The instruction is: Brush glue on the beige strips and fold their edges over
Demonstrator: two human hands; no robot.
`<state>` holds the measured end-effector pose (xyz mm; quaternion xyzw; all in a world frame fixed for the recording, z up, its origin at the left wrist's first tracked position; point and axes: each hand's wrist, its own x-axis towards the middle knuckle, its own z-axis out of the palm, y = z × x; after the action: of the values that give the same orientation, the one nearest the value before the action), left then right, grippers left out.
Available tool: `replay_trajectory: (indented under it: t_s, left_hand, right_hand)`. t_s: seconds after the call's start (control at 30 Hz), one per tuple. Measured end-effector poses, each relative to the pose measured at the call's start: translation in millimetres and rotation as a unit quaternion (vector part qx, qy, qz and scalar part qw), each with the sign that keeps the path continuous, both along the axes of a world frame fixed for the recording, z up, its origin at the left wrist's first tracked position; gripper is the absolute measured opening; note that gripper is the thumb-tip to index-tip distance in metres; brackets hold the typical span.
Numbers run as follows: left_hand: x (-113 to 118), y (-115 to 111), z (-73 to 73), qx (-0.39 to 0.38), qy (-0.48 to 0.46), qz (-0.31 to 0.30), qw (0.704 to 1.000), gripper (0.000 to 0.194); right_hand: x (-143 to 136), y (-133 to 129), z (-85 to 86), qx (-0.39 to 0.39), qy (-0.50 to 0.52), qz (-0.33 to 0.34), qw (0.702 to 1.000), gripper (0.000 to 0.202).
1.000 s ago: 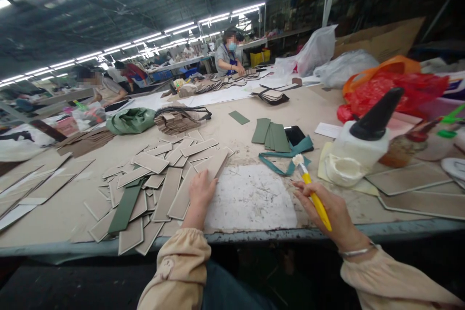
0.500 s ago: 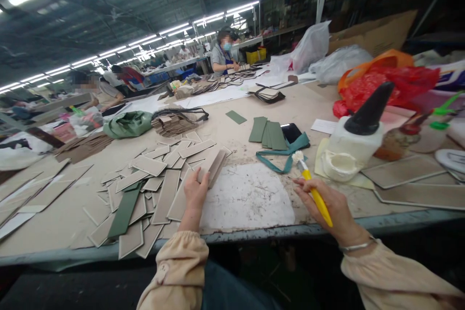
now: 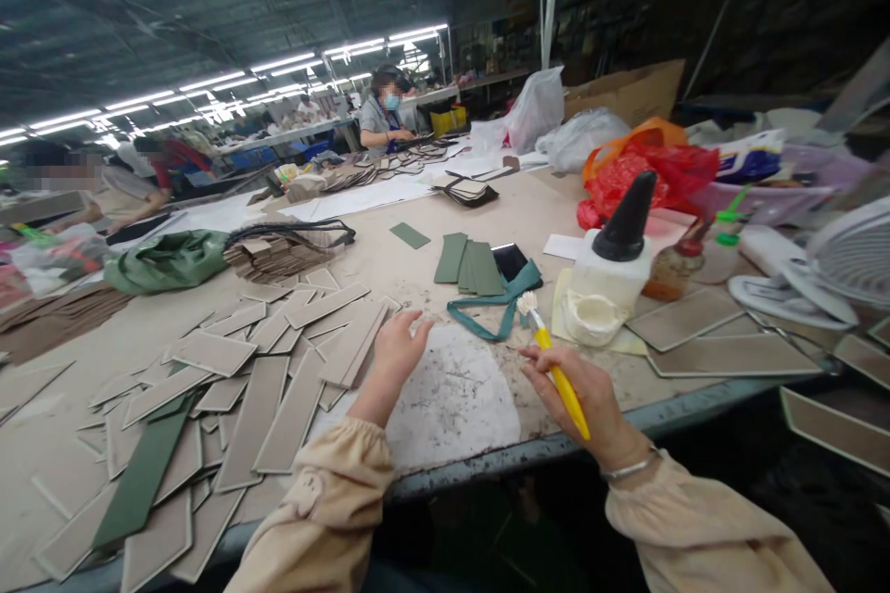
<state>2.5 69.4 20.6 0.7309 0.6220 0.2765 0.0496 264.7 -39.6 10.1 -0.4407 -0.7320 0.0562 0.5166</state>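
Observation:
In my right hand [image 3: 580, 394] is a brush [image 3: 562, 380] with a yellow handle, its pale bristles pointing up and away over the table. My left hand [image 3: 401, 349] has its fingers apart and holds nothing, just right of a heap of taupe, pale-edged panels [image 3: 254, 408]. A long green strip [image 3: 147, 468] lies among those panels. Under and between my hands a white sheet [image 3: 455, 394] with dark smears lies on the table. Beyond the brush are a teal strap [image 3: 490, 324], a dark phone-like object [image 3: 510, 258] and several green pieces [image 3: 467, 264].
Right of the brush stands a white glue bottle [image 3: 612, 283] with a black cone top. Red plastic bags [image 3: 650, 171], a white fan [image 3: 858, 250] and more taupe panels [image 3: 730, 355] are farther right. A masked person [image 3: 382, 116] works across the table. A green bag [image 3: 171, 261] lies left.
My left hand has let go of the taupe panels, which now lie on the heap. The view has swung right, bringing the fan into sight. The brush stays in my right hand.

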Motion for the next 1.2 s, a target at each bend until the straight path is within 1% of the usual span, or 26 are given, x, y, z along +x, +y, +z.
replay_trajectory:
  t_s: [0.07, 0.17, 0.23, 0.3, 0.37, 0.43, 0.47, 0.53, 0.6, 0.67, 0.7, 0.73, 0.77, 0.8, 0.83, 0.87, 0.9, 0.93, 0.97, 1.0, 1.03, 1.07, 1.13, 1.2]
  left_hand:
    - [39, 20, 3.6, -0.009, 0.05, -0.051, 0.997, 0.03]
    - [91, 50, 0.7, -0.011, 0.095, -0.104, 0.99, 0.033]
    - [116, 68, -5.1, -0.012, 0.114, -0.134, 0.984, 0.038]
    - [133, 82, -12.1, -0.021, 0.13, -0.161, 0.978, 0.045]
    - [142, 93, -18.9, -0.041, 0.144, -0.18, 0.972, 0.04]
    - [147, 101, -23.9, -0.064, 0.155, -0.19, 0.967, 0.027]
    - [149, 103, -25.0, -0.072, 0.159, -0.191, 0.966, 0.021]
    - [151, 106, -23.0, -0.079, 0.163, -0.184, 0.966, 0.016]
    - [151, 107, -14.1, -0.072, 0.158, -0.163, 0.971, 0.016]
    - [143, 105, 1.4, -0.049, 0.15, -0.127, 0.979, 0.021]
    - [137, 103, 10.9, -0.03, 0.126, -0.1, 0.987, 0.024]
    - [128, 99, 20.9, -0.011, 0.082, -0.071, 0.994, 0.026]
    - [117, 93, 30.5, 0.005, 0.008, -0.04, 0.999, 0.025]
    - [105, 85, 39.3, 0.01, -0.089, -0.011, 0.996, 0.023]
    - [91, 73, 46.6, 0.003, -0.199, 0.009, 0.98, 0.019]
    - [78, 59, 51.9, -0.015, -0.31, 0.027, 0.95, 0.015]
    - [64, 43, 54.9, -0.04, -0.403, 0.038, 0.913, 0.011]
    - [51, 24, 55.4, -0.067, -0.475, 0.046, 0.876, 0.009]
    - [39, 3, 53.4, -0.095, -0.528, 0.061, 0.842, 0.009]
    - [29, -18, 49.2, -0.126, -0.561, 0.074, 0.815, 0.012]
    - [20, -39, 43.3, -0.162, -0.584, 0.091, 0.79, 0.014]
    - [13, -59, 36.1, -0.193, -0.597, 0.106, 0.771, 0.017]
    - [3, -92, 20.4, -0.243, -0.601, 0.125, 0.751, 0.022]
    - [-3, -115, 5.6, -0.274, -0.581, 0.132, 0.755, 0.022]
  right_hand:
    - [2, 0, 1.3, 0.001, -0.006, 0.005, 1.0, 0.01]
    - [6, -1, 3.1, -0.006, -0.009, 0.0, 1.0, 0.011]
    - [9, -1, 4.3, -0.01, -0.007, -0.008, 1.0, 0.011]
    - [12, -1, 5.8, -0.014, -0.005, -0.009, 1.0, 0.012]
    - [15, -1, 7.1, -0.014, 0.0, -0.007, 1.0, 0.012]
    - [17, 0, 7.8, -0.013, 0.006, -0.003, 1.0, 0.012]
    - [18, 0, 7.8, -0.015, 0.01, -0.002, 1.0, 0.011]
    - [19, 0, 7.7, -0.02, 0.016, 0.003, 1.0, 0.011]
    - [22, -1, 8.6, -0.02, 0.018, 0.004, 1.0, 0.011]
    - [24, -3, 11.2, -0.018, 0.02, 0.002, 1.0, 0.01]
    - [26, -4, 12.9, -0.017, 0.023, -0.002, 1.0, 0.008]
    - [28, -5, 14.5, -0.018, 0.029, -0.007, 0.999, 0.007]
    - [30, -6, 16.0, -0.019, 0.04, -0.013, 0.999, 0.008]
    - [32, -7, 17.1, -0.02, 0.056, -0.02, 0.998, 0.01]
    - [34, -8, 17.8, -0.022, 0.078, -0.029, 0.996, 0.013]
    - [36, -9, 18.1, -0.023, 0.102, -0.041, 0.994, 0.016]
    - [37, -10, 18.2, -0.026, 0.126, -0.052, 0.99, 0.02]
    - [38, -11, 18.2, -0.031, 0.148, -0.063, 0.987, 0.023]
    - [38, -12, 18.2, -0.037, 0.165, -0.072, 0.983, 0.026]
    - [38, -13, 18.2, -0.044, 0.179, -0.078, 0.98, 0.029]
    - [37, -14, 18.2, -0.051, 0.192, -0.081, 0.977, 0.032]
    - [35, -15, 18.0, -0.06, 0.206, -0.079, 0.974, 0.034]
    - [29, -17, 16.8, -0.083, 0.238, -0.063, 0.966, 0.035]
    - [20, -19, 14.9, -0.117, 0.271, -0.041, 0.954, 0.032]
